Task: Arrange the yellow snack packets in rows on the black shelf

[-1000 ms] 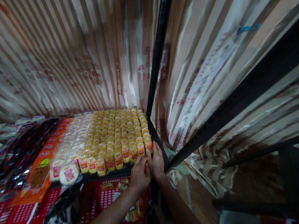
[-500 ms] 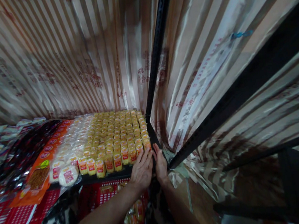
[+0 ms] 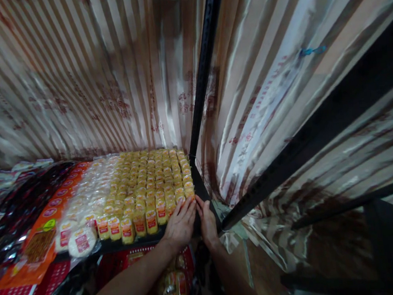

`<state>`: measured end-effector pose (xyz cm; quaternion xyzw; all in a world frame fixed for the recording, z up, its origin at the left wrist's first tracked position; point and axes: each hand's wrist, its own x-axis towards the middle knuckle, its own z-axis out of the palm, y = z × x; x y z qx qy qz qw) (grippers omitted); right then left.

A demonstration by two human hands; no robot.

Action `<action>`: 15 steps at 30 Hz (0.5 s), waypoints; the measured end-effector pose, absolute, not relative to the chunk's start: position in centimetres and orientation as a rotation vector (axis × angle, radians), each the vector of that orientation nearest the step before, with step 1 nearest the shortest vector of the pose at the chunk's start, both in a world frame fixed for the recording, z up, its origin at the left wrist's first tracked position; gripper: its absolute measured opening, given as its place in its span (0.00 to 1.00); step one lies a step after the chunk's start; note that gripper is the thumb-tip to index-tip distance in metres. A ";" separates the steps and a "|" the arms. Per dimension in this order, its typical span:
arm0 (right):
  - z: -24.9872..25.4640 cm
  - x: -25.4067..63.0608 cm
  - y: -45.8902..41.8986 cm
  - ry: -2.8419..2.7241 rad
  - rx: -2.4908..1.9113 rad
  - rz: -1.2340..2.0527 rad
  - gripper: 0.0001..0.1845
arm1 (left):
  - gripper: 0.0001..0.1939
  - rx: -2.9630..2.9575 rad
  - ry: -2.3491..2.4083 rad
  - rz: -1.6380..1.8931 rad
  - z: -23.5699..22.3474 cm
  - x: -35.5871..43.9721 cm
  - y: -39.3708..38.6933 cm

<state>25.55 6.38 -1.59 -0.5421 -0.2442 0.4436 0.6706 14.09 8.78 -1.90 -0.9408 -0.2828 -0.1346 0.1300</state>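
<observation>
My left hand (image 3: 182,221) lies with outstretched fingers against the front right corner of a block of small yellow packaged cakes (image 3: 151,220). Its fingertips touch the packs at that corner and cover part of them. My right hand (image 3: 206,218) stands on edge at the block's right side, fingers extended and reaching the same corner pack. The cakes stand upright in close rows on a black shelf (image 3: 145,241), with red and yellow labels facing me. No pack is lifted between the hands.
Left of the cakes lie round white packs (image 3: 82,240), an orange packet strip (image 3: 51,208) and dark shiny packs (image 3: 18,215). Below is a red basket (image 3: 119,261) holding more yellow packs (image 3: 173,286). A black post (image 3: 203,72) rises at the shelf corner before striped sheeting (image 3: 133,70).
My right hand has turned its fingertips in toward the corner pack, closer to my left hand. The whole view has shifted slightly, with the shelf goods moving left and down.
</observation>
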 end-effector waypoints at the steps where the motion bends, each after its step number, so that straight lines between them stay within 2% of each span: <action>1: -1.6 25.6 6.5 -0.566 -1.243 0.977 0.41 | 0.24 -2.735 -0.812 -0.400 -1.9 14.0 8.9; 10: 0.0 26.6 10.4 -0.743 -1.378 0.838 0.44 | 0.22 -2.681 -0.777 -0.670 -1.8 13.6 8.8; 15: 0.8 26.8 13.1 -0.797 -1.394 0.846 0.42 | 0.23 -2.705 -0.764 -0.716 -2.2 13.7 8.9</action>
